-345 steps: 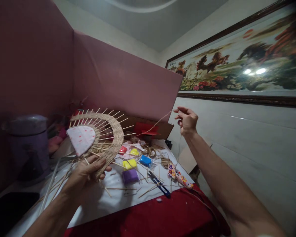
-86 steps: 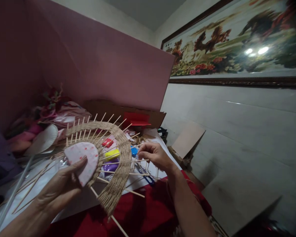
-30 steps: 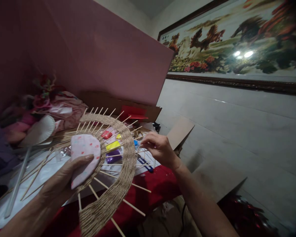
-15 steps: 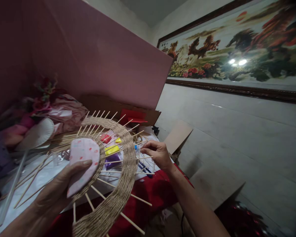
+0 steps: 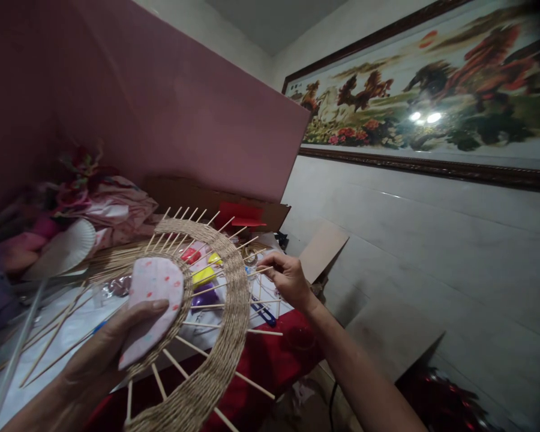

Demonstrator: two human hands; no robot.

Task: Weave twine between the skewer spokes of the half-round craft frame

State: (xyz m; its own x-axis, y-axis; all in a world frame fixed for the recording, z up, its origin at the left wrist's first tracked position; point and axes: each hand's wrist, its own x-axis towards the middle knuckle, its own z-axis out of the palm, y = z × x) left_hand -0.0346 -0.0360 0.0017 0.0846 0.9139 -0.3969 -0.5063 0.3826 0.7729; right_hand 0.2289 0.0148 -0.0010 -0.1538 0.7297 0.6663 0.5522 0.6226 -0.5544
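Observation:
My left hand [image 5: 110, 336] grips a half-round woven fan by its pale, red-dotted cloth centre [image 5: 155, 300], thumb lying on top. Thin wooden sticks spread out from that centre like rays. They pass through a wide curved band of twisted straw cord [image 5: 234, 294] and poke out beyond its outer edge. At the fan's right side, my right hand [image 5: 288, 276] has its thumb and forefinger pinched on the end of one stick [image 5: 260, 273]. Its other fingers are curled.
Behind the fan lie yellow [image 5: 203, 276], red and purple packets. A blue-handled tool [image 5: 264, 313] rests on the white sheet by the red cloth [image 5: 283, 342]. Loose sticks [image 5: 56, 330], a pale round fan [image 5: 65, 249] and a clear rod are at left. A cardboard box [image 5: 184, 189] stands behind.
The fan has turned slightly in my left hand, its sticks shifting round. My right fingertips have moved slightly and now meet at a stick end. The view has shifted a little.

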